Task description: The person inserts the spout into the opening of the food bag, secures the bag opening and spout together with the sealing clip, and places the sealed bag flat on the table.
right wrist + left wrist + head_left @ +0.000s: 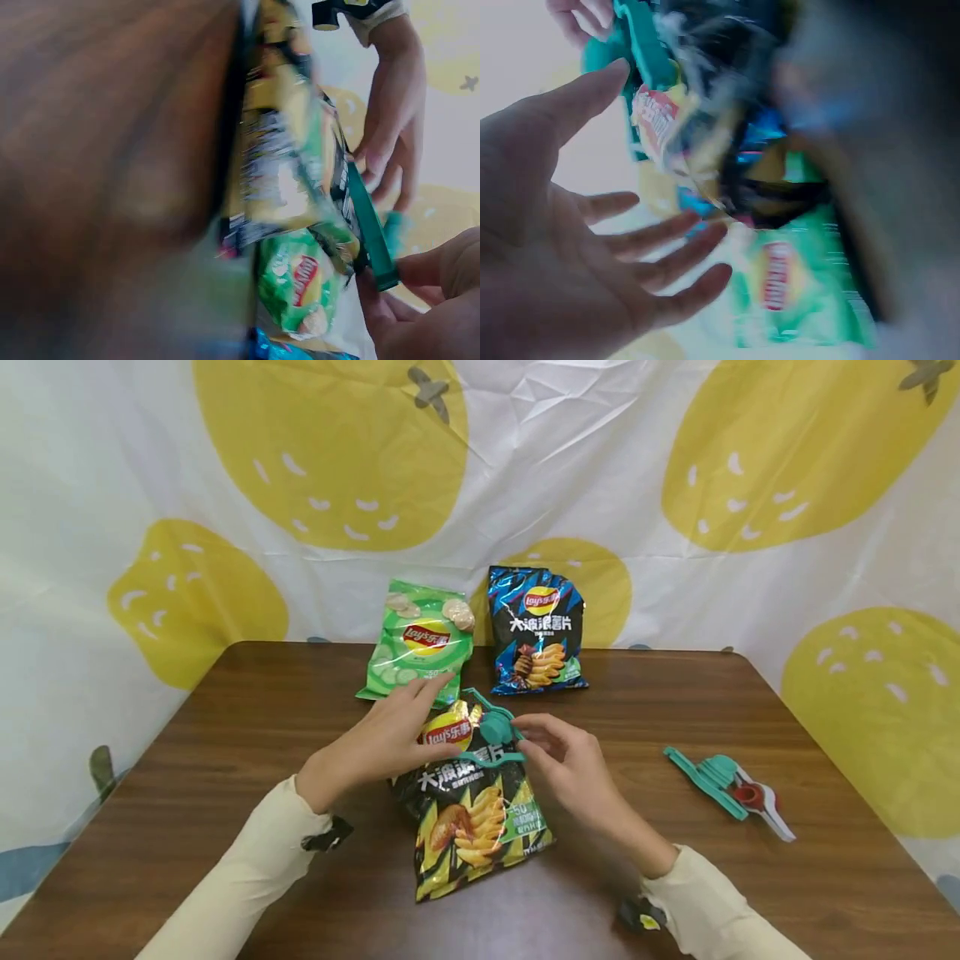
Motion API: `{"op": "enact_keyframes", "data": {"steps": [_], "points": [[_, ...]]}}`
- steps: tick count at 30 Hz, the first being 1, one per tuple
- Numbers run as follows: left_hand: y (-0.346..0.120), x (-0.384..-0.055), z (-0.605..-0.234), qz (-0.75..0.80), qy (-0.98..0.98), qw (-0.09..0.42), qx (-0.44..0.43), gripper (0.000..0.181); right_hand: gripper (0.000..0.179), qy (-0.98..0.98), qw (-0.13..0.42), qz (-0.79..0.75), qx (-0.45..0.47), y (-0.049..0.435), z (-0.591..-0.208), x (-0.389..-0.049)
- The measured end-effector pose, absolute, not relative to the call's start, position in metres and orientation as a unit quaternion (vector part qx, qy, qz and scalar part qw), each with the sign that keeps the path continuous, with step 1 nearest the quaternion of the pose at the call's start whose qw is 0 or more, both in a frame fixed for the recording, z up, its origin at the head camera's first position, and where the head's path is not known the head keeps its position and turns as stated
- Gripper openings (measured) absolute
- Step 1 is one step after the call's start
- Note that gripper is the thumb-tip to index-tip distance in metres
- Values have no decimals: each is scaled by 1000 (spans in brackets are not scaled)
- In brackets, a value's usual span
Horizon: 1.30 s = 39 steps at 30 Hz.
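Note:
A black and yellow Lay's chip bag (472, 814) lies on the table in front of me. Over its upper part sits a teal bag clip (497, 727) with a round piece in its middle. My right hand (573, 768) pinches the clip's right end between thumb and fingers, as the right wrist view also shows at the teal bar (371, 225). Spread over the bag's upper left is my left hand (386, 735), its fingers straight and apart. In the left wrist view its thumb (592, 97) reaches to the clip's edge.
Behind, a green Lay's bag (420, 643) and a blue and black Lay's bag (536, 631) stand against the patterned cloth (570, 485). To the right on the brown table (637, 710) lie another teal clip (708, 777) and a red and white clip (761, 802).

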<state>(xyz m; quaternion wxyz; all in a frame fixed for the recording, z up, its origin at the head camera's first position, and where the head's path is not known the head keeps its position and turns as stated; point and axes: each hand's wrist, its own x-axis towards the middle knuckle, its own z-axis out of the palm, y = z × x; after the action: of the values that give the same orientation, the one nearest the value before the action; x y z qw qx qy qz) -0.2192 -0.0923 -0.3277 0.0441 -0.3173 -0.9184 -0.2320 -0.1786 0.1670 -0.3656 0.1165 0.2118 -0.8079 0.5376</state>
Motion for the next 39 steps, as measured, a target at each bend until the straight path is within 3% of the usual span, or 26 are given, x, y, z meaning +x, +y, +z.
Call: {"op": "enact_keyframes", "data": {"steps": [2,4,10,12,16,23,32,39], "points": [[-99,-222,-337,-238,-918,5,-317,87,26,-828,113,511,200,166,-369,-179],[-99,-224,-345,-250,-908,6,-336,76,26,-845,111,487,192,167,-373,-180],[-79,-222,-357,-245,-874,130,-400,36,26,-871,103,444,183,171,-378,-182],[-71,-222,-359,-218,-873,160,-407,34,25,-872,97,448,171,175,-377,-183],[-61,-224,-359,-191,-885,167,-391,39,25,-872,77,462,145,192,-372,-192],[-65,-233,-354,-223,-905,107,-347,46,25,-845,-36,505,171,255,-353,-214],[-72,-244,-355,-333,-891,12,-308,21,26,-940,17,325,99,299,-361,-230],[-79,-241,-348,-430,-842,-36,-325,19,34,-968,-4,188,165,284,-341,-210]]}}
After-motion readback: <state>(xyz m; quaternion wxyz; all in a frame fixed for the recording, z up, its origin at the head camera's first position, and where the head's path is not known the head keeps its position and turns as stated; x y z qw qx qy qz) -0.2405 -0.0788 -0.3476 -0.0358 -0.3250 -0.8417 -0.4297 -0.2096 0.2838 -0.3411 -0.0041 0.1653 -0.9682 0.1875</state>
